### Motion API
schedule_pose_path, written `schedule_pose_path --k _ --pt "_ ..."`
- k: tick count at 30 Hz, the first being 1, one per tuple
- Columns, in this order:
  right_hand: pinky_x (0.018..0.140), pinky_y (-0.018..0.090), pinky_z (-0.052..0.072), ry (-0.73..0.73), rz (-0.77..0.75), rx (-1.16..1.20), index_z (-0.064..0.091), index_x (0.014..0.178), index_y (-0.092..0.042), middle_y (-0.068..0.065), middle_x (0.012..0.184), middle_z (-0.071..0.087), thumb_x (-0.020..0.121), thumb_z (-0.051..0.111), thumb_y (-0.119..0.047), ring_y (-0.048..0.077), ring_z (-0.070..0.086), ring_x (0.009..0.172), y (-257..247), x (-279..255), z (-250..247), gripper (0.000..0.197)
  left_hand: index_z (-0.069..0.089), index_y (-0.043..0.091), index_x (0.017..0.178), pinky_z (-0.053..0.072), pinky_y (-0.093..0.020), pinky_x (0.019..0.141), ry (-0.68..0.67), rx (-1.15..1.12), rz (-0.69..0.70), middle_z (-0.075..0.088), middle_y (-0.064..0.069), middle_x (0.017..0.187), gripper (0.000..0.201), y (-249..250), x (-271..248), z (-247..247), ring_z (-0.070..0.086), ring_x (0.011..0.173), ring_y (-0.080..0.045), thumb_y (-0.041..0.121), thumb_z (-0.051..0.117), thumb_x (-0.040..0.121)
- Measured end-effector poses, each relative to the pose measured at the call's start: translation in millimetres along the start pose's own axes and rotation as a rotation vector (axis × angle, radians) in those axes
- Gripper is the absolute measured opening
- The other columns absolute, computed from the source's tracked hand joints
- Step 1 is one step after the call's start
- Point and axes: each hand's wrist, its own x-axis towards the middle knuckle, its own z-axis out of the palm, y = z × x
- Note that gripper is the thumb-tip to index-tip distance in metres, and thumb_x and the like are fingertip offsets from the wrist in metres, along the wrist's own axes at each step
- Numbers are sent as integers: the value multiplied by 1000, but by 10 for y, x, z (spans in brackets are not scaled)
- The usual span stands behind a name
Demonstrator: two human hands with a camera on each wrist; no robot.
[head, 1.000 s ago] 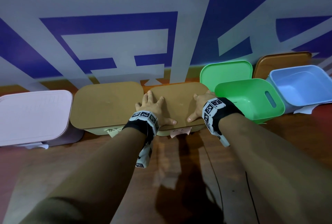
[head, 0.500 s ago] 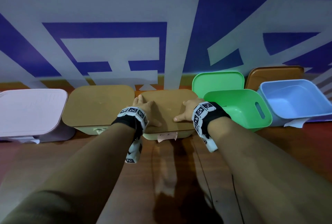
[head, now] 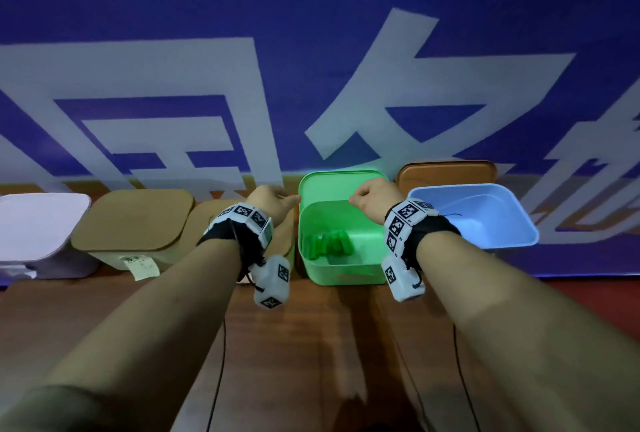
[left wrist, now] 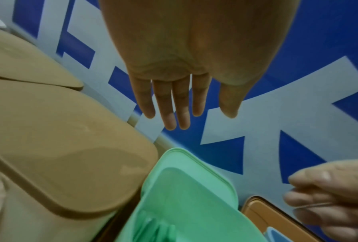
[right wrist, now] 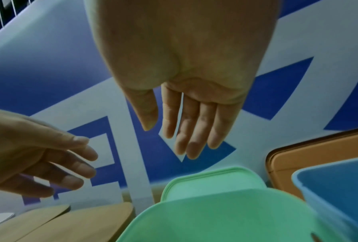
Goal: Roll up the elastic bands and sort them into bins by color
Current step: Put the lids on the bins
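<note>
An open green bin [head: 341, 274] stands at the middle back and holds several rolled green bands [head: 327, 243]. Its green lid [head: 341, 185] leans upright behind it against the wall. My left hand [head: 275, 201] hovers at the lid's left edge and my right hand [head: 372, 196] at its right edge. In the left wrist view my left hand [left wrist: 200, 117] has straight fingers and holds nothing, above the green lid [left wrist: 186, 188]. The right wrist view shows my right hand [right wrist: 167, 135] just as bare and straight-fingered over the lid [right wrist: 213, 181].
A blue open bin [head: 485, 220] sits right of the green one, with an orange lid [head: 446, 172] leaning behind it. To the left stand two tan-lidded bins [head: 138, 220] and a pink closed bin [head: 38, 227]. A blue-and-white banner backs the wooden table [head: 311, 345].
Both hands have lifted off the tan lid of the middle bin and moved right to the two sides of the green lid. The head view has swung right.
</note>
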Motion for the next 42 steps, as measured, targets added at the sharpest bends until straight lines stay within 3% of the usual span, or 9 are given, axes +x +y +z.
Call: schedule_pose_path --k 9,15,20,28,33,39,42 --pt "82 24 42 -10 -3 97 70 107 -4 11 114 68 93 61 -24 26 61 105 350 87 -476 27 60 13 125 40 -30 88 78 -154 -36 62 -6 127 40 436 -178 147 57 113 -21 38 55 94" --pt "96 35 46 -32 64 109 65 116 -3 14 119 65 94 57 -27 29 59 110 413 370 -517 34 59 12 126 44 -35 93 81 -201 -75 61 -7 127 42 484 149 219 57 114 -23 38 56 94" --pt "107 37 38 -41 129 87 52 133 -4 14 138 53 94 57 -30 30 49 126 446 778 -516 47 49 7 135 43 -36 102 60 -240 -130 56 -12 134 55 503 619 320 55 119 -27 40 58 92" --pt "106 38 35 -85 252 5 36 144 -5 15 148 40 95 54 -35 32 41 133 585 1431 -251 60 39 4 142 44 -49 103 -29 -284 -245 51 -15 138 71 348 1407 587 54 121 -33 47 60 89" --pt "105 38 36 -115 284 -27 33 145 -6 15 148 40 94 53 -44 32 41 133 673 1683 -60 67 37 9 143 46 -49 100 -98 -293 -298 50 -13 140 77 182 1696 788 54 120 -33 54 60 86" --pt "112 41 29 -184 334 -50 12 152 -7 14 155 28 92 52 -51 33 31 140 751 1846 87 84 25 15 147 52 -43 87 -177 -357 -380 48 -12 138 81 202 1790 860 56 111 -30 57 58 86" --pt "112 44 31 -170 337 -62 16 152 -9 16 153 29 92 51 -53 34 32 139 793 1883 124 83 31 20 145 50 -46 94 -174 -391 -348 48 -8 139 81 193 1786 885 53 117 -30 61 60 81"
